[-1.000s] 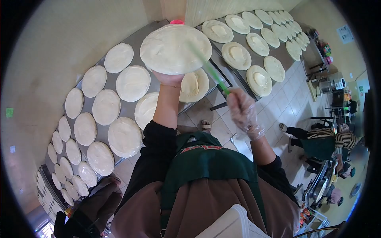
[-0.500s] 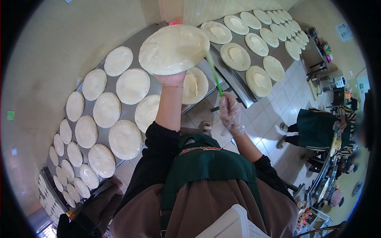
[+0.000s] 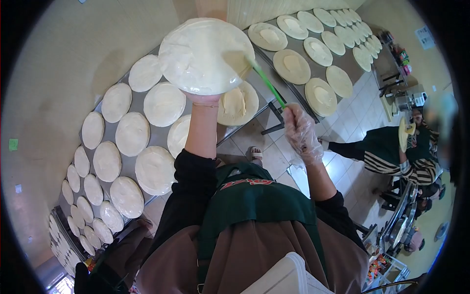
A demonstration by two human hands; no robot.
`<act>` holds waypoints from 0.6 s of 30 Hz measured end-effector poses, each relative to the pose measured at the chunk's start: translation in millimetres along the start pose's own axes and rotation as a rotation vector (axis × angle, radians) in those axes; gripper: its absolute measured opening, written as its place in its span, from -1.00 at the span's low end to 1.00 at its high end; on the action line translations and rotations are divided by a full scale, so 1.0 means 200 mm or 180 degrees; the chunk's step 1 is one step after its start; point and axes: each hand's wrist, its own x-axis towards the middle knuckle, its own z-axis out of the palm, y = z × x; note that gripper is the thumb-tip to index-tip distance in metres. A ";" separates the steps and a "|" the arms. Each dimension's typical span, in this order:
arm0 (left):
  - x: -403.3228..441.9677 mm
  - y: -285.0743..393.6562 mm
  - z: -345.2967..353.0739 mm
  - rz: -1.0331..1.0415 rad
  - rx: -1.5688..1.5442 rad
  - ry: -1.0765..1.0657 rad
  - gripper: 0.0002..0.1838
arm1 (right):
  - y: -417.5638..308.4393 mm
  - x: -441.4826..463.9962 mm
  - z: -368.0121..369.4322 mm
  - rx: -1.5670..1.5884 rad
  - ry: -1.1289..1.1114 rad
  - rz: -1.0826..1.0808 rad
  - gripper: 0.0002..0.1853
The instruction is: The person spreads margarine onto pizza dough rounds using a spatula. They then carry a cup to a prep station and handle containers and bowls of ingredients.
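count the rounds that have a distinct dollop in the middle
6 clearly: one round on the left table; three rounds on the right table, in the row nearest it; two rounds in the row behind. Far rounds are too small to tell, and some may be hidden.

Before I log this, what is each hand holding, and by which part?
The left hand supports the coated round from beneath; the right hand grips the green tool by its handle.
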 end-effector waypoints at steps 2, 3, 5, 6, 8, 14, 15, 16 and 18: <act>0.01 0.00 -0.01 0.0081 0.0020 0.0072 -0.21 | -0.05 -0.05 0.02 -0.0057 -0.0299 0.0079 -0.90; 0.01 0.00 -0.02 -0.0016 -0.0111 -0.0061 -0.19 | -0.05 -0.08 0.05 -0.0062 -0.0309 0.0071 -0.90; 0.00 0.01 -0.09 -0.0108 -0.0246 -0.0187 -0.17 | -0.03 -0.16 0.13 0.0042 -0.0326 -0.0328 -0.90; -0.01 0.01 -0.17 0.0169 0.0538 0.0215 -0.17 | -0.05 -0.18 0.13 0.0038 -0.0329 -0.0326 -0.90; -0.02 0.02 -0.33 0.0443 0.1324 0.0616 -0.17 | -0.08 -0.20 0.15 0.0266 -0.0364 -0.0787 -0.87; -0.03 -0.06 -0.07 0.0281 0.0530 0.0759 -0.20 | -0.07 -0.17 0.17 0.0377 -0.0131 0.0028 -0.87; -0.03 -0.07 -0.07 0.0329 0.0691 0.0691 -0.21 | -0.08 -0.18 0.18 0.0331 -0.0140 0.0421 -0.88; -0.03 -0.07 -0.07 0.0374 0.0854 0.0632 -0.22 | -0.08 -0.20 0.20 0.0335 -0.0159 0.0416 -0.88; -0.03 -0.03 -0.20 0.0462 0.1141 0.0585 -0.22 | -0.09 -0.25 0.27 0.0346 -0.0219 0.0083 -0.88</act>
